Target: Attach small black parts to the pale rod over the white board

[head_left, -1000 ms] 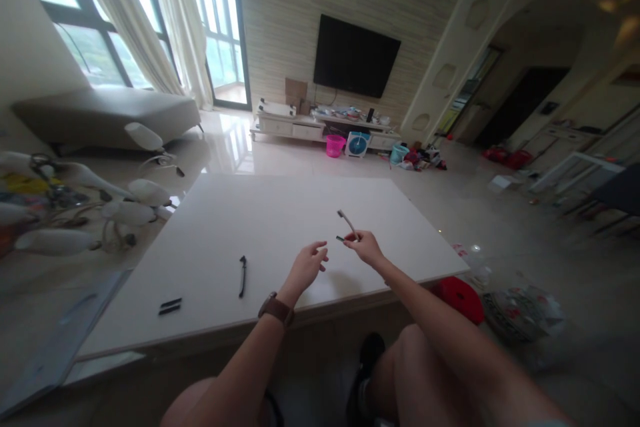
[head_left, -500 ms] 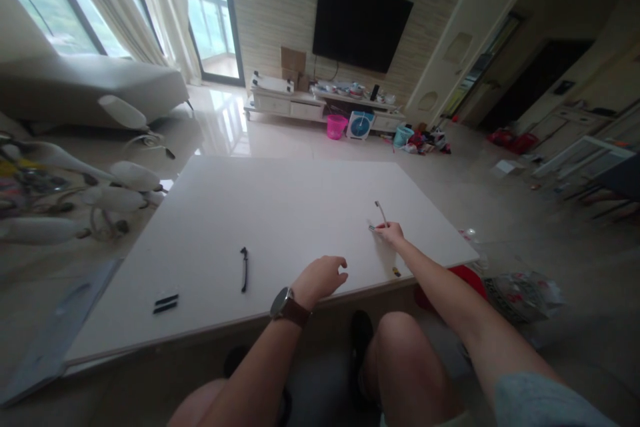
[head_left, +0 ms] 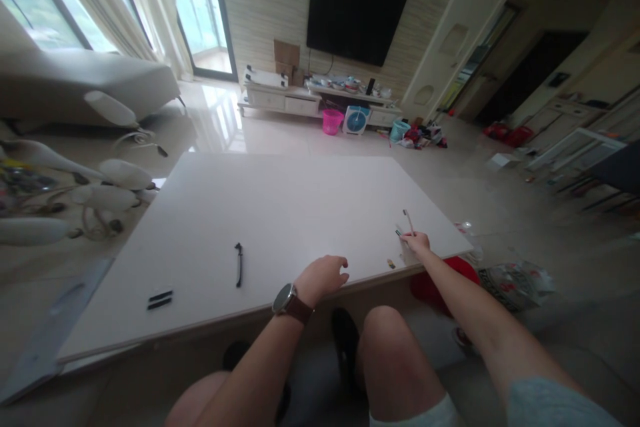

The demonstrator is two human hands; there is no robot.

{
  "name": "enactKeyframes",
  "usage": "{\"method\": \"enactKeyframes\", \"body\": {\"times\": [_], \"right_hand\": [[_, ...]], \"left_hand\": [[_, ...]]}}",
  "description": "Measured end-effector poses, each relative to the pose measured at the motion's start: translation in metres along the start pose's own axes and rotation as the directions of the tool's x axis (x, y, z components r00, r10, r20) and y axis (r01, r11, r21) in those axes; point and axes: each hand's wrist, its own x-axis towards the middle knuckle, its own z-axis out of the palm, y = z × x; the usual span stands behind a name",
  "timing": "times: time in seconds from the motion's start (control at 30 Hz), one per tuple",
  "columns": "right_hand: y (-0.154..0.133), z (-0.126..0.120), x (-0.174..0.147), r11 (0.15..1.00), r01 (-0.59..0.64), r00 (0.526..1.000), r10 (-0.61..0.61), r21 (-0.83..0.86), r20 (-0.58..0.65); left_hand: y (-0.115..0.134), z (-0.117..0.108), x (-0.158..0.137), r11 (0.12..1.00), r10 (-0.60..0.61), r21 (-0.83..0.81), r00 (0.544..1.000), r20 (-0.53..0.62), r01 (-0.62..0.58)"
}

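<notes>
My right hand (head_left: 419,241) is closed on a thin pale stick with a dark end (head_left: 409,219), over the right side of the white table (head_left: 300,200). At its fingertips is a small dark green piece (head_left: 399,233); I cannot tell whether it is held too. A small yellowish-brown piece (head_left: 391,263) lies to the left of that hand, close to the front edge. My left hand (head_left: 324,277) rests at the front edge, fingers loosely bent and apart, with nothing visible in it. Further left lies a slim black bent part (head_left: 239,267).
Two short black strips (head_left: 160,299) lie at the table's front left. A lamp with several white shades (head_left: 115,173) stands by the left edge. On the floor to the right are a red container (head_left: 460,273) and a plastic bag (head_left: 517,287).
My right hand has moved right and toward the table's right edge, carrying the thin stick. My left hand has stayed in place. The view has shifted slightly.
</notes>
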Motion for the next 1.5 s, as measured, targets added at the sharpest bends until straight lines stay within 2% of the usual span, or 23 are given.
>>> {"method": "enactKeyframes", "body": {"times": [0.13,0.23,0.33,0.4,0.5,0.63,0.7,0.77,0.83,0.9,0.97,1.03,1.23,1.4,1.5], "right_hand": [[-0.01,-0.004,-0.008,1.0,-0.001,1.0,0.001,0.007,-0.021],[-0.033,0.003,-0.022,0.999,0.033,0.999,-0.033,0.025,-0.013],[-0.072,0.027,-0.046,0.989,0.128,0.988,-0.134,0.077,0.078],[-0.106,0.051,-0.07,0.966,0.218,0.951,-0.242,0.138,0.192],[-0.163,0.096,-0.12,0.915,0.338,0.831,-0.4,0.221,0.386],[-0.227,0.152,-0.208,0.829,0.467,0.593,-0.551,0.307,0.586],[-0.249,0.173,-0.252,0.787,0.512,0.465,-0.59,0.344,0.66],[-0.263,0.189,-0.289,0.752,0.549,0.374,-0.612,0.365,0.697],[-0.272,0.2,-0.316,0.729,0.577,0.327,-0.619,0.368,0.714],[-0.275,0.205,-0.332,0.718,0.593,0.314,-0.623,0.364,0.717],[-0.274,0.206,-0.339,0.69,0.625,0.308,-0.647,0.364,0.698],[-0.272,0.203,-0.34,0.635,0.678,0.279,-0.688,0.37,0.67],[-0.277,0.187,-0.354,0.457,0.807,0.125,-0.753,0.376,0.646],[-0.297,0.188,-0.401,0.263,0.875,-0.061,-0.774,0.407,0.63],[-0.307,0.202,-0.432,0.198,0.887,-0.13,-0.759,0.417,0.637]], "left_hand": [[0.002,0.005,-0.003,1.0,-0.024,-0.001,1.0,-0.002,0.024],[0.008,0.003,-0.003,1.0,-0.02,-0.01,0.995,-0.102,0.019],[0.017,-0.003,-0.003,0.999,0.024,-0.031,0.976,-0.218,-0.031],[0.024,-0.008,-0.003,0.996,0.061,-0.043,0.956,-0.286,-0.077],[0.032,-0.015,-0.005,0.987,0.092,-0.079,0.904,-0.417,-0.137],[0.033,-0.025,-0.007,0.961,0.082,-0.177,0.829,-0.553,-0.213],[0.03,-0.029,-0.007,0.951,0.059,-0.215,0.81,-0.583,-0.224],[0.027,-0.033,-0.008,0.949,0.03,-0.235,0.801,-0.598,-0.211],[0.024,-0.036,-0.009,0.949,0.009,-0.244,0.793,-0.609,-0.198],[0.021,-0.038,-0.011,0.95,-0.005,-0.247,0.782,-0.623,-0.19],[0.02,-0.04,-0.013,0.951,-0.018,-0.25,0.773,-0.635,-0.183],[0.021,-0.041,-0.014,0.95,-0.029,-0.258,0.772,-0.635,-0.177],[0.027,-0.038,-0.008,0.945,-0.05,-0.284,0.783,-0.62,-0.164],[0.024,-0.033,-0.005,0.949,-0.059,-0.28,0.791,-0.609,-0.145],[0.016,-0.036,-0.009,0.953,-0.074,-0.279,0.803,-0.591,-0.118]]}}
